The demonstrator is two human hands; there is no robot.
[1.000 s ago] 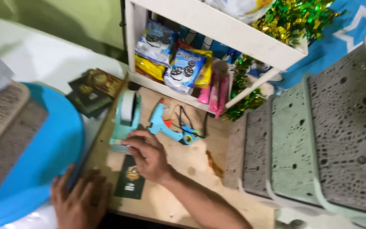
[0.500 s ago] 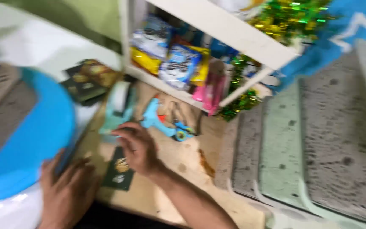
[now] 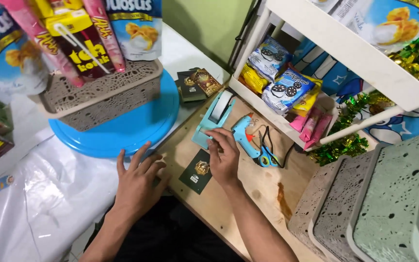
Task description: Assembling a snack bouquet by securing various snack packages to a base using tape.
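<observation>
My right hand (image 3: pixel 224 157) sits at the near end of the teal tape holder (image 3: pixel 213 120) on the wooden board (image 3: pixel 248 194). My fingertips (image 3: pixel 213 143) pinch at the front edge of the holder, where the tape comes off. They are curled in tight, but I cannot tell if a bit of tape is between them. The tape holder lies on the board with its white tape roll (image 3: pixel 220 106) at the far end. My left hand (image 3: pixel 139 182) is open and flat, with the fingers spread out. It rests on the near left edge of the board, holding nothing, just beside the round blue tray (image 3: pixel 122 128). A dark card with a gold picture (image 3: pixel 197 171) lies on the board between my two hands, partly under my right hand. A blue glue gun (image 3: pixel 244 137) lies just right of the tape holder, and blue scissors (image 3: pixel 267 154) lie next to it. More dark cards (image 3: pixel 197 83) sit past the tape holder. A gray basket (image 3: pixel 105 99) full of snack packs stands on the blue tray. A white shelf (image 3: pixel 345 46) with cookie packs (image 3: pixel 287 90) stands behind the board. Gray and green baskets (image 3: pixel 389 204) are stacked at the right.
</observation>
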